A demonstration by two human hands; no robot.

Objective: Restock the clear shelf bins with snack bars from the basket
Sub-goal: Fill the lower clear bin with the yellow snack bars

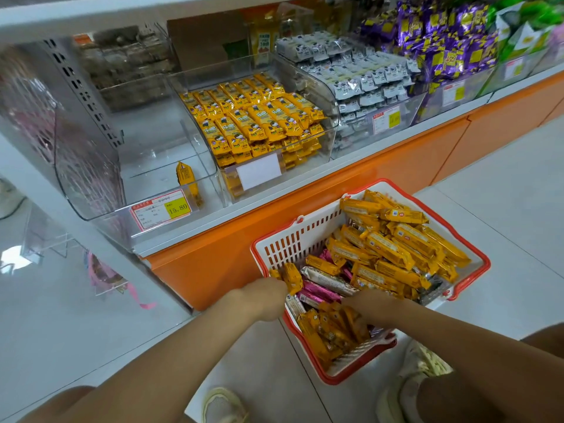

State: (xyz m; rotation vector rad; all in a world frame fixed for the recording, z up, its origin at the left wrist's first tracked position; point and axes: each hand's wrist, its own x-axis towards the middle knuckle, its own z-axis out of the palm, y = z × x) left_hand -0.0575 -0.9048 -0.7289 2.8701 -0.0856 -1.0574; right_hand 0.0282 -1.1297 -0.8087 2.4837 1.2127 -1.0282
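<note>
Left hand (265, 296) gripping yellow bars (292, 277) at basket (293, 239) rim; right hand (373, 304) inside, finger state untellable

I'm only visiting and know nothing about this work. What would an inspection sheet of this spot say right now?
Surface: pale tiled floor; the red-and-white basket stands on it before the shelf.
Job's things: the basket holds orange snack bars, pink bars and silver bars; the near-empty clear bin holds one lone orange bar; the second bin is full of yellow bars.
Clutter: nothing seen.
Hands: left hand grips an orange bar at the basket's edge; right hand rests among the bars, grip unclear.
Cables: nothing seen.
Surroundings: white packets, purple packets, orange shelf base.
</note>
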